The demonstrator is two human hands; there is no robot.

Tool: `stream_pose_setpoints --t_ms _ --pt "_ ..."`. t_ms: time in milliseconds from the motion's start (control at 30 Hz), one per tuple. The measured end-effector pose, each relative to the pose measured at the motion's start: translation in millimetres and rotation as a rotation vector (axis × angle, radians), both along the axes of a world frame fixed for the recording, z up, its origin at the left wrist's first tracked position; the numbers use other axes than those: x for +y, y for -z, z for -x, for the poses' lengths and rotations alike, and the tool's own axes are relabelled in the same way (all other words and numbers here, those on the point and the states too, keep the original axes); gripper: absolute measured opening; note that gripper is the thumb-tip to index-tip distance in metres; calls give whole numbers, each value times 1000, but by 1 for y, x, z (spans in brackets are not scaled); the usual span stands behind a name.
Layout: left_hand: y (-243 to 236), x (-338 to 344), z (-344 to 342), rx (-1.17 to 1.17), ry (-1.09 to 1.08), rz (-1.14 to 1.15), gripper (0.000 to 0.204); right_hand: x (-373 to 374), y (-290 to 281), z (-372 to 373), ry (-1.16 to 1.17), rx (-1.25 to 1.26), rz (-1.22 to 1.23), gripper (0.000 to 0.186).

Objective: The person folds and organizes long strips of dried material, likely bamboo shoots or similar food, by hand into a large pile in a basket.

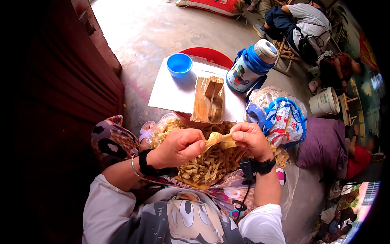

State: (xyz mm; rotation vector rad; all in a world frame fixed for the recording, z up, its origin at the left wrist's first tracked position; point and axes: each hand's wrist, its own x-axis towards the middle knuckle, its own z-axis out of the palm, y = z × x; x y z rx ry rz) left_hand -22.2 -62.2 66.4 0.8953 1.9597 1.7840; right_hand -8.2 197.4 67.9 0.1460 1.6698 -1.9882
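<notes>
A pale yellow strip (217, 139) with a knot in its middle is stretched between my two hands. My left hand (182, 147) pinches its left end, thumb against bent fingers. The right end is gripped between the thumb and fingers of my right hand (251, 140). Right below them, a heap of similar yellowish strips (203, 168), many of them knotted, lies in clear plastic over my lap. The exact material of the strips cannot be made out.
Ahead, a white board (166, 93) over a red round stool (209, 55) bears a blue cup (179, 65), wrapped wooden blocks (208, 99) and a blue flask (251, 67). A printed plastic bag (284, 118) stands at right. A dark red door (69, 77) is at left; other people (310, 24) sit beyond.
</notes>
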Motion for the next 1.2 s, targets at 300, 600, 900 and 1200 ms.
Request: stream_pose_setpoints --t_ms 300,600,900,1200 --pt "19 6 20 -941 150 -291 17 -18 6 -3 -89 125 -106 11" --pt "32 2 21 -994 312 -313 4 -23 8 -4 -175 162 -135 13" --pt "17 8 43 581 -265 285 11 -12 22 19 -57 635 -710 13" --pt "31 8 56 878 -309 756 22 -11 35 30 18 902 -1264 9"
